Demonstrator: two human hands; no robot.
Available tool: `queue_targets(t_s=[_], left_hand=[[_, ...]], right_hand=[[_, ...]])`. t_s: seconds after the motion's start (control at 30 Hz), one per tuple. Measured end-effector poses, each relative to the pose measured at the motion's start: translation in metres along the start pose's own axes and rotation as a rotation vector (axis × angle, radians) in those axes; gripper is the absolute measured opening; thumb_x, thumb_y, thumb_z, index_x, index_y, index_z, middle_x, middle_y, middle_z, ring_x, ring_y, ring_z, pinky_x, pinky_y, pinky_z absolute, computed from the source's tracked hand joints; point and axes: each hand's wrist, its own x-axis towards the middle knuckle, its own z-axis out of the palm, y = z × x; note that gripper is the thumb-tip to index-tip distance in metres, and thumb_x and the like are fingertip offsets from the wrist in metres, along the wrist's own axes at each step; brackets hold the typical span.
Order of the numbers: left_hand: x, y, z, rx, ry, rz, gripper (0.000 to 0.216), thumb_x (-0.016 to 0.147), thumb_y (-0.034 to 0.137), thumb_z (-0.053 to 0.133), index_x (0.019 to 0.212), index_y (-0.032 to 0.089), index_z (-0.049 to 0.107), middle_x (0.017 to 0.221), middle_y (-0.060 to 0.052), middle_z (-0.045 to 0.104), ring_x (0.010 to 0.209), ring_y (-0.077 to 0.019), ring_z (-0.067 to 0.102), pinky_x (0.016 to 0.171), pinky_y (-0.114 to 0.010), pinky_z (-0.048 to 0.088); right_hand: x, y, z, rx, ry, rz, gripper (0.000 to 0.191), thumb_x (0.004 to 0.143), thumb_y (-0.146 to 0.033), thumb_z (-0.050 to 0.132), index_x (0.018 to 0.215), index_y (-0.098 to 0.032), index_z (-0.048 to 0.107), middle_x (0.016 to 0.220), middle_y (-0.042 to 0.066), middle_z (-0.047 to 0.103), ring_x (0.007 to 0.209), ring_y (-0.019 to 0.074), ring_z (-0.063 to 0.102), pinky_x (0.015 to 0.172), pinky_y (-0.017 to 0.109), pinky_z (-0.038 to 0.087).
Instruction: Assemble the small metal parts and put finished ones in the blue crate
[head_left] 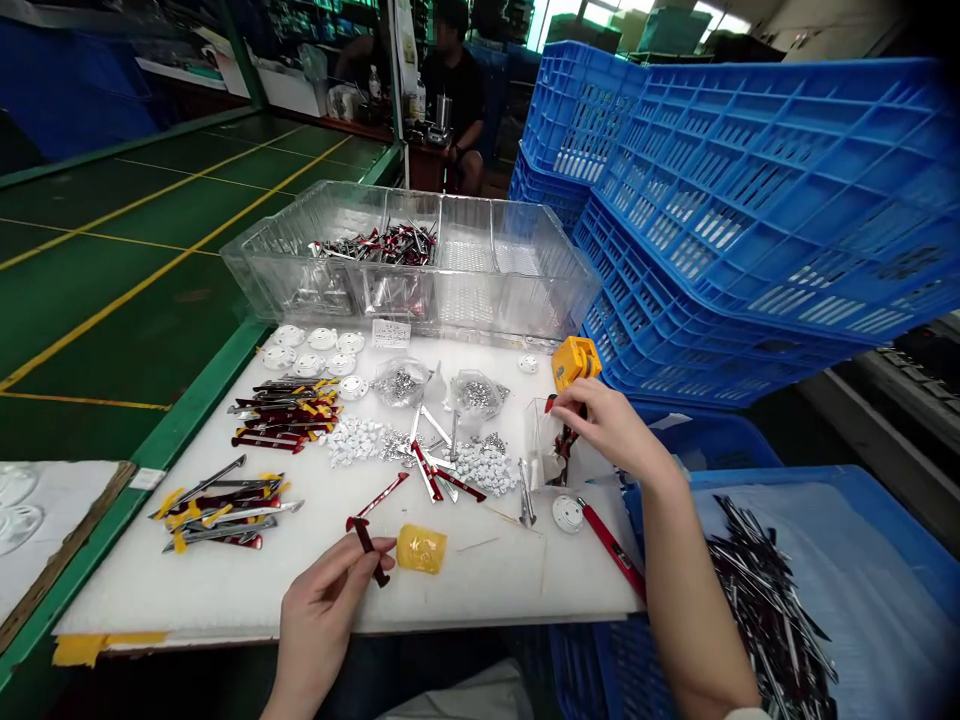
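Note:
My left hand (319,600) pinches a dark red metal strip (367,550) near the front of the white work board. A second, jointed red piece slants up from it; I cannot tell if the two are joined. Beside these fingers lies a yellow packet (421,548). My right hand (604,425) is closed, its fingertips at a transparent box (534,445) that holds tools with red and black handles. A red tip shows by those fingers, but what they grip is not plain. Red and silver strips (427,470) lie crossed in the middle, among small white parts (480,468).
Piles of taped strips (285,412) lie at left, with white discs (322,340) behind. A transparent divided tray (409,300) stands at the back. Blue crates (750,200) rise at right, by a yellow tape dispenser (576,362) and a red-handled tool (611,548). A person sits far back.

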Motion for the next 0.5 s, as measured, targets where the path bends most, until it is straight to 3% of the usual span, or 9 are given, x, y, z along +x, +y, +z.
queue_targets(t_s=[0.1, 0.33, 0.5], left_hand=[[-0.002, 0.001, 0.001, -0.002, 0.014, -0.014, 0.030, 0.092, 0.057, 0.085, 0.083, 0.029, 0.094, 0.081, -0.005, 0.086, 0.086, -0.0297, 0.082, 0.084, -0.037, 0.069], [-0.002, 0.002, 0.000, 0.004, 0.014, -0.013, 0.029, 0.091, 0.055, 0.085, 0.084, 0.028, 0.093, 0.080, -0.005, 0.085, 0.082, -0.0293, 0.080, 0.082, -0.038, 0.068], [-0.001, 0.001, -0.001, 0.009, 0.009, -0.006, 0.027, 0.090, 0.054, 0.085, 0.082, 0.029, 0.092, 0.080, -0.004, 0.085, 0.083, -0.0292, 0.081, 0.081, -0.037, 0.067]], right_hand=[[-0.005, -0.002, -0.006, 0.076, 0.107, 0.047, 0.038, 0.111, -0.056, 0.066, 0.091, -0.024, 0.070, 0.087, 0.003, 0.068, 0.078, 0.0211, 0.059, 0.072, 0.035, 0.047], [-0.002, 0.007, -0.002, 0.295, 0.411, 0.132, 0.053, 0.110, -0.080, 0.055, 0.095, -0.029, 0.056, 0.071, -0.004, 0.053, 0.056, 0.0167, 0.048, 0.054, 0.032, 0.038], [0.003, 0.004, -0.018, 0.356, 0.642, 0.108, 0.057, 0.104, -0.086, 0.060, 0.103, -0.030, 0.059, 0.076, -0.002, 0.053, 0.063, 0.0201, 0.055, 0.062, 0.037, 0.048]])
